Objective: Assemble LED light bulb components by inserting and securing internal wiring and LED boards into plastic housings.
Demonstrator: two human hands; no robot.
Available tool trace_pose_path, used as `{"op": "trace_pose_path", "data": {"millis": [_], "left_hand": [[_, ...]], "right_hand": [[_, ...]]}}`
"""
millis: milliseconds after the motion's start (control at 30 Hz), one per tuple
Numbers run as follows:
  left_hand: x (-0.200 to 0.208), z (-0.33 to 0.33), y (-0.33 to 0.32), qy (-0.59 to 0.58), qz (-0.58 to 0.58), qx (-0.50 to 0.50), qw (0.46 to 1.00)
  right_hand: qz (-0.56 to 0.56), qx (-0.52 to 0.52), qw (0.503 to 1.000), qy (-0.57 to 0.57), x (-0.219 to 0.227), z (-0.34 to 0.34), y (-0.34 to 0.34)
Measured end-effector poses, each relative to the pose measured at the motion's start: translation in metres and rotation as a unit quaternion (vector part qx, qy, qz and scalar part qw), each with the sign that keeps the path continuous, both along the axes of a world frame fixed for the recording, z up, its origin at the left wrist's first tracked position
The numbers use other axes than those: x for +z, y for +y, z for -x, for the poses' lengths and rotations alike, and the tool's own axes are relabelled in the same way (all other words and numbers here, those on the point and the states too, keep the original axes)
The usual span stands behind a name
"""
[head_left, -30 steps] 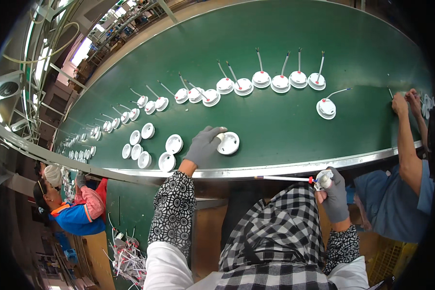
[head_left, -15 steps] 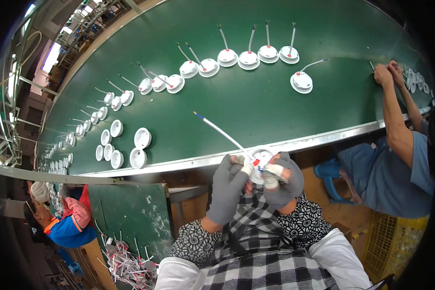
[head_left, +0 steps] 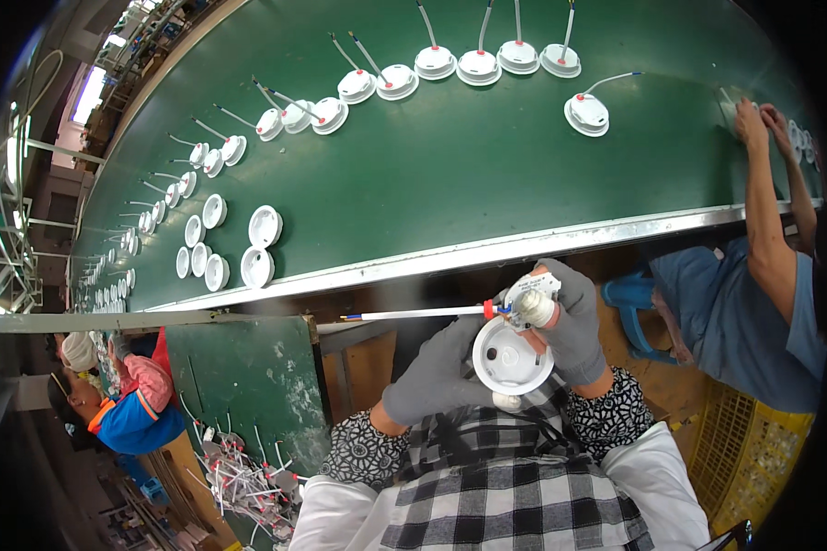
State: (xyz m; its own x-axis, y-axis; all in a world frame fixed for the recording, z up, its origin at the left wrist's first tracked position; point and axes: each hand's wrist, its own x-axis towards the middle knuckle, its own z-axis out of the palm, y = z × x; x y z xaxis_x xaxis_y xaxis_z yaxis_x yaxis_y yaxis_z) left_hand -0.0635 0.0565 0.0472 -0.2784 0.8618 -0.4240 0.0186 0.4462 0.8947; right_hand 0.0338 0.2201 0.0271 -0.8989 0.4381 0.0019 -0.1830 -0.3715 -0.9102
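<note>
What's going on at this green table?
A person is working with two gloved hands. The left hand holds a white round cup, open side up, while the right hand grips a small board with a white cable at the cup's rim; the board is not inside it. On the green table, cabled white pieces stand in a long row, and open cups sit near the edge. Another person works at the right.

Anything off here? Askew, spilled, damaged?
One wired unit sits apart, nearer the person than the right end of the row of wired units. On the side table, cabled parts lie in a tangled heap. No spill shows; the white cup in the left hand shows no obvious damage.
</note>
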Motion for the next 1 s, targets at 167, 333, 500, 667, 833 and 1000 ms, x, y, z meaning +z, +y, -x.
{"op": "trace_pose_path", "data": {"millis": [167,333,500,667,833,1000], "left_hand": [[0.006,-0.007,-0.017,0.183,-0.048,0.165,0.968],[0.003,-0.003,-0.040,0.285,-0.034,0.268,0.920],[-0.002,-0.007,-0.048,0.357,-0.031,0.277,0.891],[-0.006,-0.009,-0.051,0.404,-0.029,0.267,0.874],[-0.009,-0.009,-0.049,0.486,-0.053,0.233,0.841],[-0.004,-0.016,-0.045,0.567,-0.090,0.140,0.807]], "right_hand": [[0.028,-0.111,0.993,0.028,0.015,-0.031,0.000],[-0.067,-0.015,0.995,-0.077,0.031,-0.071,0.011],[-0.263,-0.035,0.963,-0.054,0.031,-0.065,0.004],[-0.244,0.012,0.969,-0.039,0.038,-0.058,-0.006],[-0.367,0.009,0.930,-0.033,0.036,-0.052,-0.015],[-0.388,0.101,0.908,-0.121,0.043,-0.036,-0.021]]}}
